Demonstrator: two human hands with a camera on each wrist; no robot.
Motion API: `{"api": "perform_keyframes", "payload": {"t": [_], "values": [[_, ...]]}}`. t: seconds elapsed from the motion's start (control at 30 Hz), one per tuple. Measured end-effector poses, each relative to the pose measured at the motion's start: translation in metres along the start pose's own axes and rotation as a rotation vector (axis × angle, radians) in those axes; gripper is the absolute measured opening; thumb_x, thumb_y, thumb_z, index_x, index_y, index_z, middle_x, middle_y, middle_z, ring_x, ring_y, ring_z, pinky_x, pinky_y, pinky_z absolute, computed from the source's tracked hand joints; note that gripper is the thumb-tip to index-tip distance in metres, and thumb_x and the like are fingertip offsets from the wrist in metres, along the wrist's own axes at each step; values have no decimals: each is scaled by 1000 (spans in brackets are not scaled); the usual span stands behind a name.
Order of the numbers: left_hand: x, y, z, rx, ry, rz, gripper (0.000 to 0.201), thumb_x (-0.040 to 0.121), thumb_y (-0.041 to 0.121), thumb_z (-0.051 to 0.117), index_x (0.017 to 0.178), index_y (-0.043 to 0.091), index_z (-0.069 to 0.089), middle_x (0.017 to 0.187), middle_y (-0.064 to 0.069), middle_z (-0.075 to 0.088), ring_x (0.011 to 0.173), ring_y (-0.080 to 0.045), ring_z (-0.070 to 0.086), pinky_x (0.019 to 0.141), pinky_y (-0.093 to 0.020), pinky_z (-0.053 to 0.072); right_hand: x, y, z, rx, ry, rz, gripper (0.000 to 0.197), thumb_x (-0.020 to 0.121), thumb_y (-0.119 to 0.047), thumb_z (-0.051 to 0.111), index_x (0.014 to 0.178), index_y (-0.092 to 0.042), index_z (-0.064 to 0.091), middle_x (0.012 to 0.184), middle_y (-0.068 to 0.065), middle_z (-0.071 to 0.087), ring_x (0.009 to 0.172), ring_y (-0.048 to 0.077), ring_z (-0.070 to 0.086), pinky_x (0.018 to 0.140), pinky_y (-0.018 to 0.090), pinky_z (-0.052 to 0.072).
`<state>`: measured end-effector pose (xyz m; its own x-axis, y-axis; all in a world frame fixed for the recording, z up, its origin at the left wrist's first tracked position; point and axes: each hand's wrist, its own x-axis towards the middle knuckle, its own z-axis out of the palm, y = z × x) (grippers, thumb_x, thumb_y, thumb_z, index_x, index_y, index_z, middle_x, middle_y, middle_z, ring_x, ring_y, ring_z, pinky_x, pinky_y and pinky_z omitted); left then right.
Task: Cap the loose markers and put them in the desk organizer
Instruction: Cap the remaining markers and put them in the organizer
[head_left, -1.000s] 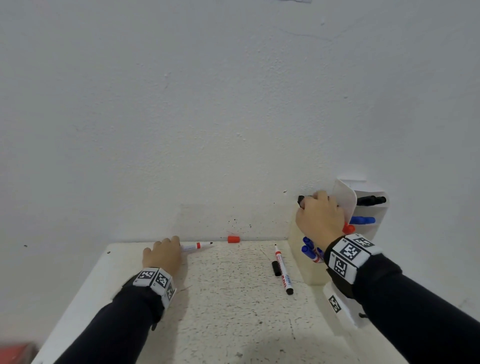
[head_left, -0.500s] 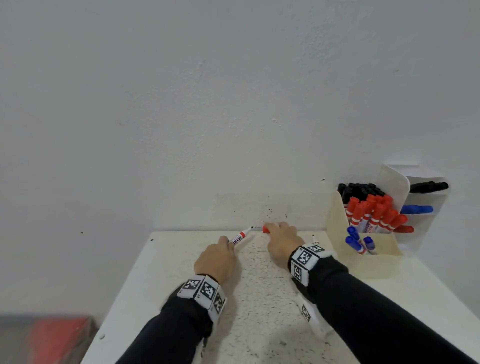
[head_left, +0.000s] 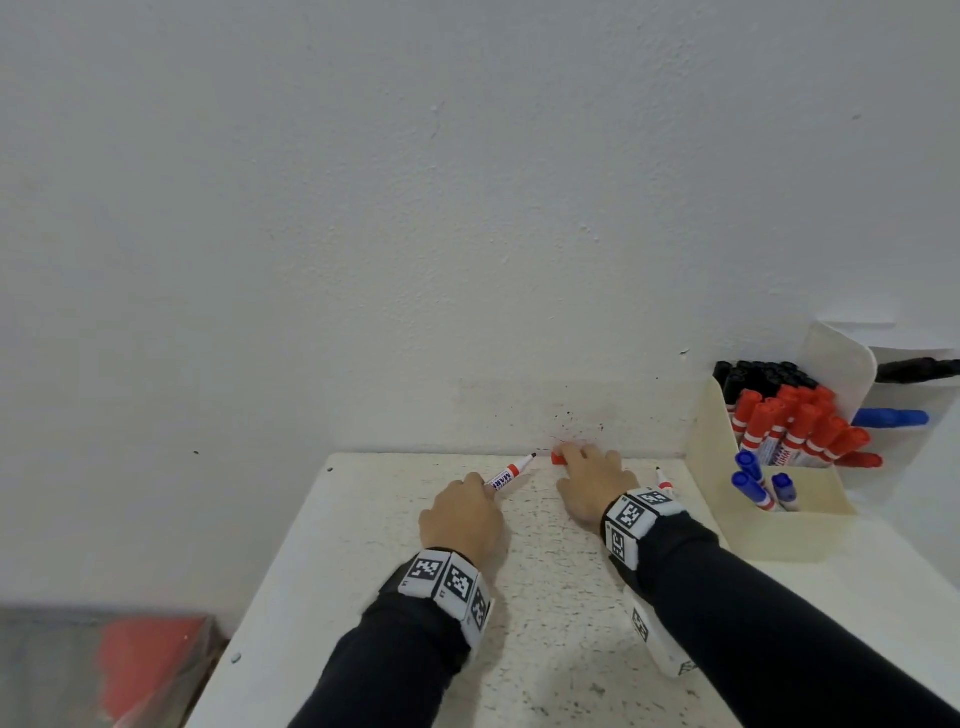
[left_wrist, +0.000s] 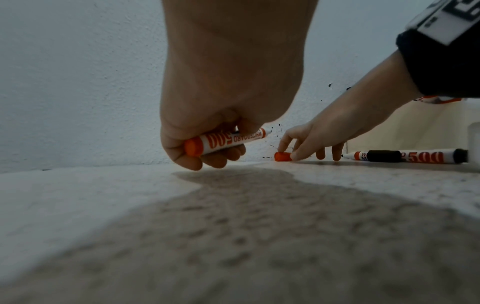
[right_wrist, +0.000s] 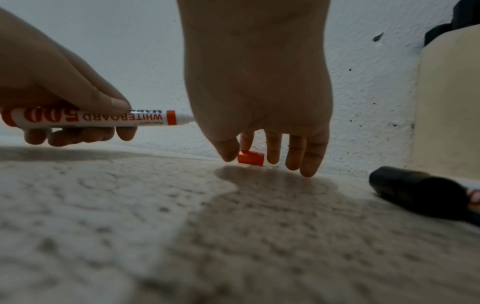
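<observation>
My left hand (head_left: 470, 501) grips an uncapped red whiteboard marker (head_left: 511, 472) just above the white speckled table (head_left: 322, 561), tip pointing toward the wall. In the left wrist view the fingers curl round the red marker's (left_wrist: 228, 140) barrel. At the table's back edge my right hand (head_left: 584, 470) pinches the loose red cap (head_left: 558, 458) between thumb and forefinger; the cap (right_wrist: 250, 158) still lies on the table. An uncapped black marker (left_wrist: 418, 157) and its black cap (left_wrist: 384, 156) lie right of that hand. The cream desk organizer (head_left: 769, 535) stands at the right.
The organizer holds several black, red and blue capped markers. More markers lie in a white holder (head_left: 904, 410) behind it. The wall rises directly behind the table. A blurred red object (head_left: 150, 660) sits low beyond the table's left edge.
My right hand left the organizer, crossed left and closed on the red cap. My left hand lifted the red marker off the table and brought it closer to the cap.
</observation>
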<state>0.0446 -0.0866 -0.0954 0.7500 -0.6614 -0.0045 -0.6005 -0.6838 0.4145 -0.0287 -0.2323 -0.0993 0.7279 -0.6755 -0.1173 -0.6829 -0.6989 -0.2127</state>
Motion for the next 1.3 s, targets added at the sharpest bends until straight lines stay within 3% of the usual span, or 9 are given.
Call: {"api": "perform_keyframes", "payload": {"t": [0.27, 0.4, 0.5, 0.6, 0.77, 0.93, 1.0, 1.13, 1.3], "values": [[0, 1, 1, -1, -16, 3, 31, 100, 32, 28, 110, 12, 50, 105, -5, 59, 86, -18, 52, 83, -35, 44, -5, 3, -4, 5, 91, -45, 17, 93, -12, 42, 108, -19, 44, 108, 4, 57, 96, 23, 55, 79, 35, 45], [2, 0, 2, -26, -16, -4, 31, 100, 32, 28, 108, 12, 50, 103, -5, 60, 92, -22, 57, 85, -37, 46, -7, 4, -2, 18, 39, -87, 36, 97, -20, 37, 131, -29, 43, 121, 4, 50, 104, 24, 53, 81, 33, 46], [3, -2, 3, -33, -18, -9, 32, 101, 32, 28, 107, 11, 51, 102, -5, 59, 89, -22, 56, 86, -38, 47, -9, 2, -2, 77, 33, -69, 19, 95, -16, 43, 110, -16, 53, 114, 8, 50, 93, 22, 53, 82, 30, 46], [3, -2, 3, -27, -14, 7, 31, 100, 32, 29, 107, 11, 51, 103, -5, 60, 92, -23, 58, 86, -38, 47, -15, 0, -4, 228, 64, -32, 11, 86, -10, 50, 94, -15, 44, 101, 8, 49, 78, 20, 49, 67, 27, 44], [1, -2, 2, -20, 5, 36, 30, 101, 31, 28, 107, 12, 50, 93, -1, 54, 84, -20, 53, 82, -35, 44, -22, -2, -7, 565, 223, -65, 31, 83, -5, 54, 109, -21, 46, 96, 7, 53, 77, 17, 51, 58, 20, 38], [3, -1, 4, -33, 18, 91, 31, 101, 31, 25, 105, 14, 51, 88, 1, 51, 79, -17, 49, 80, -34, 43, -24, -1, -10, 829, 413, -43, 19, 88, -8, 57, 101, -18, 47, 87, 0, 54, 70, 11, 51, 56, 15, 41], [3, -1, 5, -49, 23, 108, 30, 101, 31, 26, 104, 14, 51, 87, 2, 51, 78, -18, 49, 79, -35, 43, -26, -2, -10, 926, 399, -30, 16, 89, -10, 58, 100, -17, 48, 87, -2, 57, 69, 9, 52, 55, 12, 42], [5, -3, 5, -46, 17, 131, 30, 101, 30, 28, 104, 14, 52, 86, 2, 51, 77, -18, 48, 76, -33, 40, -28, -4, -8, 1030, 314, -31, 13, 90, -6, 53, 97, -15, 48, 87, -2, 60, 69, 17, 52, 59, 26, 44], [8, -4, 6, -62, 9, 167, 30, 101, 30, 28, 103, 15, 53, 85, 2, 52, 76, -17, 48, 75, -32, 39, -31, 0, -10, 982, 316, -24, 12, 92, -5, 49, 99, -15, 45, 85, -6, 54, 64, 12, 47, 52, 17, 39]]}}
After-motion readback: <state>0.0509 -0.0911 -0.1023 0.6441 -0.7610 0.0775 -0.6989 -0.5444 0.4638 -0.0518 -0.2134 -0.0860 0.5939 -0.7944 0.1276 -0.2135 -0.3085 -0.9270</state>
